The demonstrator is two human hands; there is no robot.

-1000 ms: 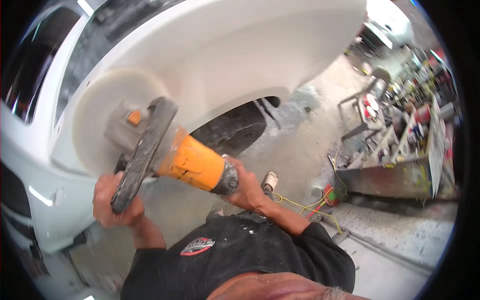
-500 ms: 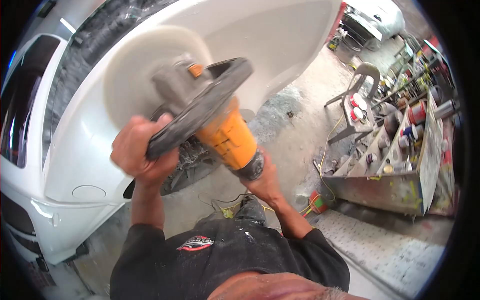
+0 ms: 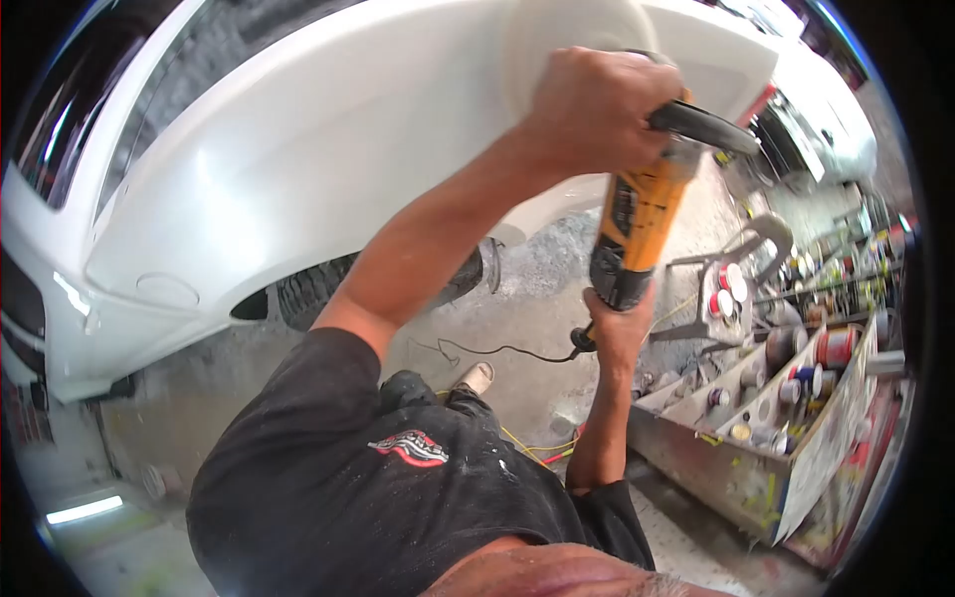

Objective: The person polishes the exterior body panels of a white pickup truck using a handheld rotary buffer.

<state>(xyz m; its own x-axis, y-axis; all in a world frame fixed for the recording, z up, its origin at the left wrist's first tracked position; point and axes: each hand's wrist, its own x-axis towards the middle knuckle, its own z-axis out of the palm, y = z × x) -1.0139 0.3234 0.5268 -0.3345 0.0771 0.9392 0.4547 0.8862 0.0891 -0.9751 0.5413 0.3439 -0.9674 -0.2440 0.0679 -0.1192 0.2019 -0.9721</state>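
Note:
An orange-and-black car polisher (image 3: 652, 214) is in both hands, its pale round pad (image 3: 519, 60) at the upper part of the white car panel (image 3: 298, 169). The pad is blurred, and my forearm and hand cover part of it. My left hand (image 3: 602, 104) is closed around the black loop handle (image 3: 708, 127) near the polisher's head. Lower down, my right hand (image 3: 619, 323) grips the dark rear end of the body. A black cord (image 3: 512, 348) runs from that end to the floor.
Below the panel is a dark tyre (image 3: 308, 294). To the right, a grey plastic chair (image 3: 771, 234) carries red-and-white tins (image 3: 731, 277). A worn open tray-like stand (image 3: 696, 458) with several cans is nearer me. Another car body (image 3: 836, 129) stands at the back right.
Both hands have carried the polisher to the right and farther up along the panel. My left arm now stretches across the front of the car, and the polisher's body stands more upright in view.

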